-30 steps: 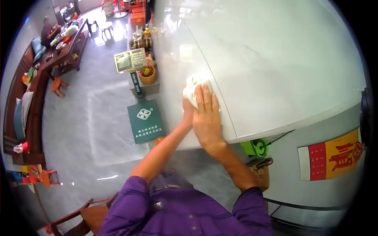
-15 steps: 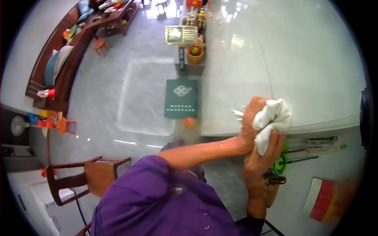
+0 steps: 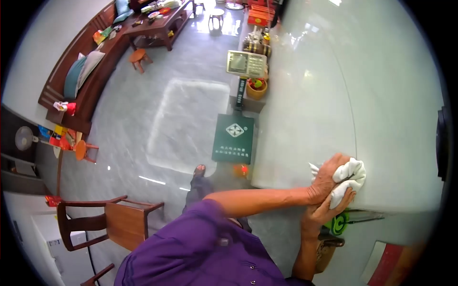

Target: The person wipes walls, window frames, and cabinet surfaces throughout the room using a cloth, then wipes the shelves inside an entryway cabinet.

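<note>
A crumpled white cloth [image 3: 352,172] is bunched up between both of my hands. My left hand [image 3: 329,178], reaching across from the left, has its fingers wrapped round the upper part of the cloth. Just below it, my right hand [image 3: 329,212] grips the lower part, fingers curled over the folds. A loose white end [image 3: 313,172] sticks out on the far side of my left hand. Both hands are near the lower edge of a large glossy white surface [image 3: 305,128]; contact with it cannot be made out.
A green platform scale [image 3: 233,139] with a display [image 3: 246,64] stands left of the white surface. Beside it are a potted plant [image 3: 256,89] and boxes. A wooden chair [image 3: 126,224] stands lower left. A green mop bucket [image 3: 339,223] is below my hands.
The view has shifted, so the room and my hands appear lower and further right. Both hands still hold the bunched cloth. A foot now shows beside the scale.
</note>
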`<action>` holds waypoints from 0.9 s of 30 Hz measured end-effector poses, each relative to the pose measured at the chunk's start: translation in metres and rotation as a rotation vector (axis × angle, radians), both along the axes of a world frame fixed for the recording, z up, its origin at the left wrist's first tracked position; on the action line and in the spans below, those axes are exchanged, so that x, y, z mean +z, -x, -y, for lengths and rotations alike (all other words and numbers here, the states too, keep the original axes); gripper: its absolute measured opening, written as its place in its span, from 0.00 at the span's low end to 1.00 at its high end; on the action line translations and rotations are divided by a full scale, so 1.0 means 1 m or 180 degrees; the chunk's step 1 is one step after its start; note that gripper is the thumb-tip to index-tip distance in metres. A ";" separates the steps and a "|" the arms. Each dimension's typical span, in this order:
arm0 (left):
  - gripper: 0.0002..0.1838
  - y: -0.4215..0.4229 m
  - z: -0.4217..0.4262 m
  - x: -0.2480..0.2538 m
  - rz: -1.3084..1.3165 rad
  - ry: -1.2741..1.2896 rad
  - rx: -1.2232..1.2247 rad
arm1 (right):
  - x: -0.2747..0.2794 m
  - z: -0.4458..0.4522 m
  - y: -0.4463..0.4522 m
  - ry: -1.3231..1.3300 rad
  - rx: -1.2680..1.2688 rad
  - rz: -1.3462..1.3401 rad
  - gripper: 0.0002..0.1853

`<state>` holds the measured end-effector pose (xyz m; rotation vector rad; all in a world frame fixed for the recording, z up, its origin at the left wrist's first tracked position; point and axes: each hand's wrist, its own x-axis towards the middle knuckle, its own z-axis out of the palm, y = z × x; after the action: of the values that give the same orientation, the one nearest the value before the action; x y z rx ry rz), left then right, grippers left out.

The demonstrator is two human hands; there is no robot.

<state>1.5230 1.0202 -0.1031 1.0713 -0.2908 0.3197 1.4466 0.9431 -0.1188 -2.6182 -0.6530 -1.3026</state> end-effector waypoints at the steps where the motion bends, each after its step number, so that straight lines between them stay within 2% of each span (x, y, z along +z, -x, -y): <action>1: 0.15 -0.014 0.016 -0.026 -0.0422 0.0751 -0.0661 | 0.006 -0.015 0.000 -0.0261 -0.0041 -0.0278 0.25; 3: 0.12 -0.034 -0.005 -0.034 -0.0789 0.0881 -0.1122 | 0.016 -0.049 -0.005 -0.0676 -0.0169 -0.0738 0.24; 5: 0.08 -0.024 -0.077 0.000 -0.0699 -0.0290 -0.0640 | 0.023 -0.076 -0.009 -0.0943 -0.0326 -0.1107 0.25; 6: 0.11 -0.028 -0.098 -0.007 -0.0861 -0.0266 -0.0801 | 0.024 -0.096 -0.013 -0.1414 -0.0409 -0.1072 0.23; 8: 0.17 -0.029 -0.129 -0.038 -0.1264 -0.0218 -0.1138 | 0.020 -0.121 -0.016 -0.1595 -0.0665 -0.1075 0.25; 11: 0.21 -0.022 -0.201 -0.059 -0.2168 0.0476 -0.1945 | 0.007 -0.163 -0.020 -0.3786 -0.0154 -0.1848 0.29; 12: 0.20 -0.018 -0.224 -0.070 -0.2382 0.0597 -0.1996 | 0.002 -0.175 -0.021 -0.4060 -0.0168 -0.2106 0.30; 14: 0.20 -0.013 -0.254 -0.123 -0.2703 0.1212 -0.2327 | -0.006 -0.189 -0.019 -0.4576 -0.0189 -0.2630 0.31; 15: 0.20 -0.005 -0.275 -0.125 -0.2765 0.1213 -0.2351 | -0.013 -0.195 -0.020 -0.4797 0.0040 -0.2794 0.35; 17: 0.20 0.012 -0.312 -0.131 -0.2879 0.1217 -0.2382 | -0.023 -0.210 -0.022 -0.4616 -0.0011 -0.2898 0.37; 18: 0.22 0.014 -0.306 -0.168 -0.3016 0.1288 -0.2183 | -0.028 -0.218 -0.025 -0.4516 -0.0019 -0.2961 0.38; 20: 0.28 0.019 -0.315 -0.179 -0.3106 0.0401 -0.1559 | -0.033 -0.234 -0.031 -0.4233 0.0152 -0.2911 0.39; 22: 0.35 0.025 -0.301 -0.202 -0.3320 -0.1656 0.0099 | -0.034 -0.245 -0.040 -0.3744 0.0138 -0.2862 0.38; 23: 0.38 0.027 -0.300 -0.206 -0.3092 -0.2233 0.0432 | -0.035 -0.249 -0.046 -0.3357 0.0095 -0.2745 0.37; 26: 0.33 0.021 -0.314 -0.170 -0.2278 -0.1451 0.0046 | -0.025 -0.264 -0.063 -0.2598 0.0071 -0.2604 0.36; 27: 0.30 0.014 -0.309 -0.176 -0.2259 -0.1278 -0.0149 | -0.023 -0.269 -0.068 -0.2775 0.0222 -0.2679 0.35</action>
<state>1.5087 1.3296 -0.2794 1.4966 0.2694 -0.1810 1.5148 1.2122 -0.1414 -2.0418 -0.0019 -0.2358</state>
